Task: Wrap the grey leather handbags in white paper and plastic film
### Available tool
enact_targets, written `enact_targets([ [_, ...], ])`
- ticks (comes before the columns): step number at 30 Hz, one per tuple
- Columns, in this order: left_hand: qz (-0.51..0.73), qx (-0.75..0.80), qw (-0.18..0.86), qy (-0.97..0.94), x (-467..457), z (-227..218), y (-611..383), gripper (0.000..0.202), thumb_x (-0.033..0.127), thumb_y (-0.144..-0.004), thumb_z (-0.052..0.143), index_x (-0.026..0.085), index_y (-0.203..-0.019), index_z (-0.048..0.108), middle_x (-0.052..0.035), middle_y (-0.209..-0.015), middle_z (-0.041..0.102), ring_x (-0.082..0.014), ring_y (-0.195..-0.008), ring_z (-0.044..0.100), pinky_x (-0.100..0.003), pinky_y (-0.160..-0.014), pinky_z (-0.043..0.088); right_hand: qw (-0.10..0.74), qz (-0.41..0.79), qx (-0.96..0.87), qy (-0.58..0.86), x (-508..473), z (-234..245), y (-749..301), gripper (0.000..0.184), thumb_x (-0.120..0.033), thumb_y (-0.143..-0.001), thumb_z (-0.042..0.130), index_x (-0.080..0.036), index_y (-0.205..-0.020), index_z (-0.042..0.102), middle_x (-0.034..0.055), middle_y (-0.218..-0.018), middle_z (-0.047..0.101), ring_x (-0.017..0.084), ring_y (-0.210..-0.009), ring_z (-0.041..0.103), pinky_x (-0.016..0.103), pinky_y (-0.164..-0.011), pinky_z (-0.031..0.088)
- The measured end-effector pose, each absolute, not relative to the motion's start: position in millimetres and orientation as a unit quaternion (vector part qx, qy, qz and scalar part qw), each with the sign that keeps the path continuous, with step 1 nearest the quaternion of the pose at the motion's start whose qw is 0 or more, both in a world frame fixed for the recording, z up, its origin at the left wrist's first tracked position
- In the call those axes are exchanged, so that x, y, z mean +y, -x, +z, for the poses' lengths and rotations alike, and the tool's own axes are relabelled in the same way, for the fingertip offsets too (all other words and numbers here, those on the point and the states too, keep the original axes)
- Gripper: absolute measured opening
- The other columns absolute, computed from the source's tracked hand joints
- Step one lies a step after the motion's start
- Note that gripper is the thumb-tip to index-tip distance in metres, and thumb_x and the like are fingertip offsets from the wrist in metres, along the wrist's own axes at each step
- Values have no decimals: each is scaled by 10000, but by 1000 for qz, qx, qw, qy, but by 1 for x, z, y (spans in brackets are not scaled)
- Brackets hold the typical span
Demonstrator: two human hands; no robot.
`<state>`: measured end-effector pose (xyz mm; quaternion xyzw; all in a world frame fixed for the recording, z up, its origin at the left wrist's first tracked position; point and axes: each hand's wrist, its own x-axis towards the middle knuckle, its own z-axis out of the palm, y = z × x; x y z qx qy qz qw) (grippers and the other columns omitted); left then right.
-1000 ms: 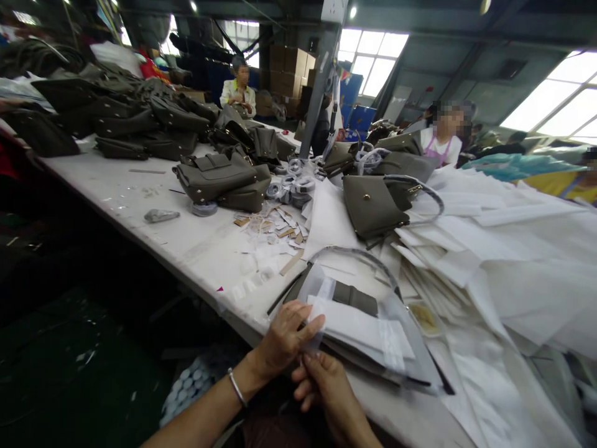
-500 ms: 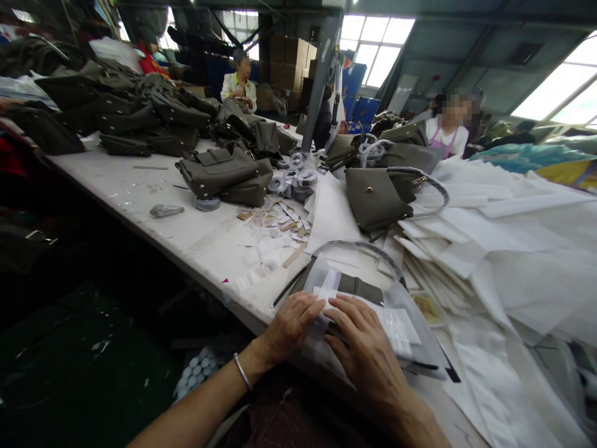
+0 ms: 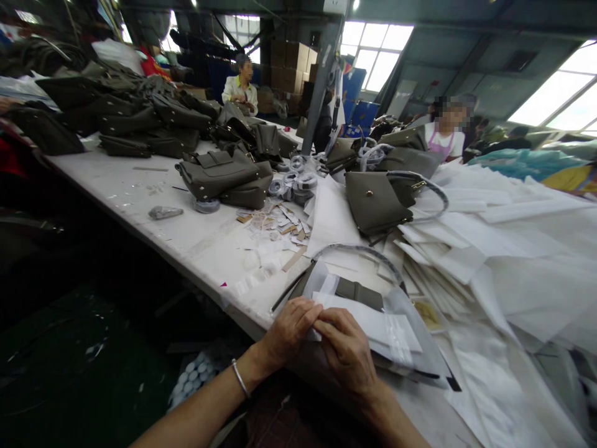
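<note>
A dark olive handbag (image 3: pixel 359 292) lies on the table right in front of me, partly covered by translucent white wrapping. Across its near side is a white sheet of paper (image 3: pixel 352 314) with a clear strip over its right part. My left hand (image 3: pixel 291 326) is closed at the sheet's left end, thumb and fingers pressed together. Touching it, my right hand (image 3: pixel 347 348) is curled in a pinch at the sheet's near left edge. The hands hide what lies between their fingertips. The bag's wrapped handle (image 3: pixel 368 250) arches up behind it.
A second olive handbag (image 3: pixel 377 202) stands behind, beside a large pile of white sheets (image 3: pixel 504 249) on the right. Paper scraps (image 3: pixel 289 224), wrapped coils (image 3: pixel 296 180) and stacked bags (image 3: pixel 224 174) lie further left. A metal post (image 3: pixel 319 93) rises mid-table; two people are beyond it.
My right hand has drawn its spread fingers into a pinch and come in against my left hand. The left fingers have closed up slightly. The bag stays in place.
</note>
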<state>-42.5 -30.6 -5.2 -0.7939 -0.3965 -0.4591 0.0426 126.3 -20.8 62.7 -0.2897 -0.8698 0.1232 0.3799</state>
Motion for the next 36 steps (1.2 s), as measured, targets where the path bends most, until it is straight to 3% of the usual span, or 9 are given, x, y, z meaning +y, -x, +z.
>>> enact_targets([
  [5,-459,-391,49,796,-31,-6,44,285,163,-999,449,126,-1274,512,-125,-1092,648,-218,-1096,599,-447,-982,531,338,212,-876,269,-10,76,-139,158,-200,-943,578,-252,-1012,710,26,-837,696,187,-813,642,326,-732,552],
  [8,-444,-401,42,800,-31,-8,44,299,107,-987,435,146,-1269,527,-117,-1110,643,-213,-1117,586,-449,-1002,519,324,205,-844,374,19,86,-154,177,-291,-965,549,-235,-1008,712,46,-941,731,203,-888,676,343,-813,547],
  [11,-438,-401,45,803,-30,-8,44,325,67,-974,418,141,-1268,534,-123,-1133,631,-212,-1127,577,-446,-1014,514,182,113,-841,497,54,84,-157,266,-273,-941,545,-153,-1128,692,150,-1195,690,311,-1194,588,519,-1074,382],
  [15,-437,-402,50,803,-31,-6,44,330,64,-973,395,145,-1257,540,-123,-1136,623,-213,-1123,574,-442,-1005,523,2,141,-847,513,79,66,-140,469,-310,-965,497,-100,-1384,513,188,-1458,483,313,-1393,396,567,-1161,219],
  [21,-449,-411,53,792,-34,-6,45,336,56,-972,386,151,-1244,559,-159,-1256,559,-222,-1214,530,-401,-978,537,3,157,-859,488,85,55,-122,519,-395,-967,483,-130,-1414,480,159,-1484,464,302,-1403,378,554,-1165,213],
  [24,-444,-397,44,802,-32,-5,47,339,62,-981,366,142,-1252,553,-157,-1276,568,-222,-1231,524,-412,-1002,519,100,151,-852,492,85,53,-129,590,-392,-915,551,-143,-1438,437,163,-1486,460,287,-1379,410,499,-1139,299],
  [27,-436,-381,37,815,-31,-3,47,319,89,-990,381,146,-1251,554,-123,-1181,631,-202,-1155,570,-417,-1024,502,204,138,-841,481,82,52,-137,380,-333,-895,565,-187,-1243,608,133,-1281,634,265,-1206,567,450,-1065,394],
  [31,-435,-377,43,816,-31,0,47,350,87,-990,344,144,-1266,552,-120,-1163,644,-195,-1151,575,-421,-1035,496,163,150,-870,440,78,56,-137,158,-288,-900,585,-253,-996,706,51,-1072,731,252,-1112,626,539,-1137,255],
  [36,-435,-368,61,819,-32,0,49,358,94,-994,329,120,-1273,551,-128,-1187,645,-238,-1289,499,-492,-1092,447,89,191,-873,440,79,63,-139,302,-308,-897,611,-260,-1191,662,76,-1329,631,309,-1343,463,637,-1143,178],
])
